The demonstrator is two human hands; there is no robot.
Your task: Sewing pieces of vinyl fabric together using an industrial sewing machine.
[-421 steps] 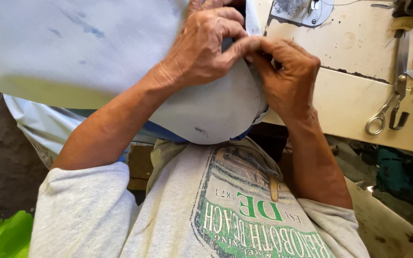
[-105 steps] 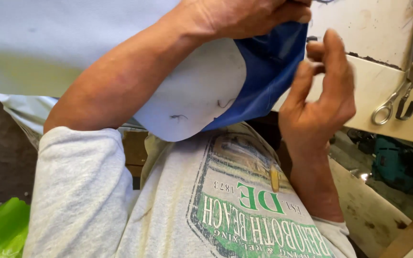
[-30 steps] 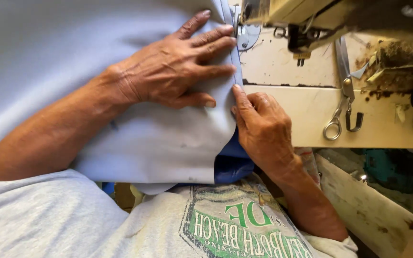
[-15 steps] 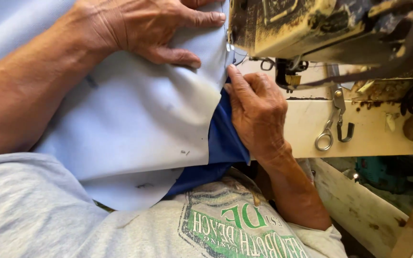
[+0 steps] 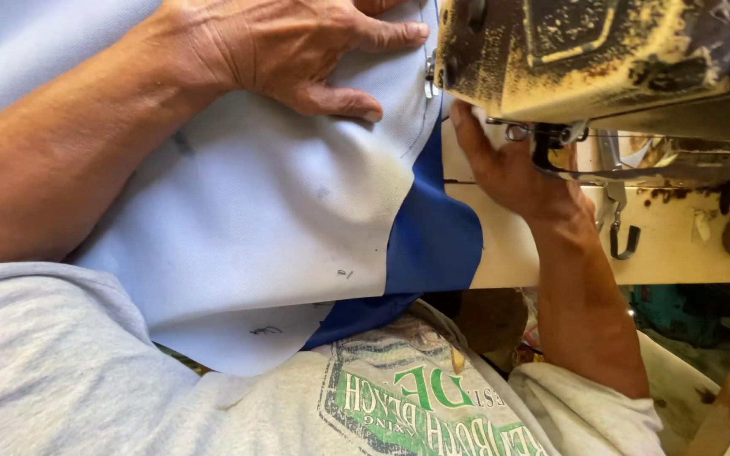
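Right hand (image 5: pixel 509 165) slid under grimy sewing machine (image 5: pixel 601 55) | cream wooden surface (image 5: pixel 678 253) | left hand (image 5: pixel 297 46) open, flat on pale-blue fabric (image 5: pixel 255 219); right grip unclear

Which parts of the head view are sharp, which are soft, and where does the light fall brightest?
Head view: the left hand, pressed flat on the pale blue fabric, is sharp and evenly lit; the fabric is brightest, without glare. The sewing machine looms close and slightly soft, shading the right hand beneath it. The grey sleeve in the near corner is blurred, and the space under the table is dark.
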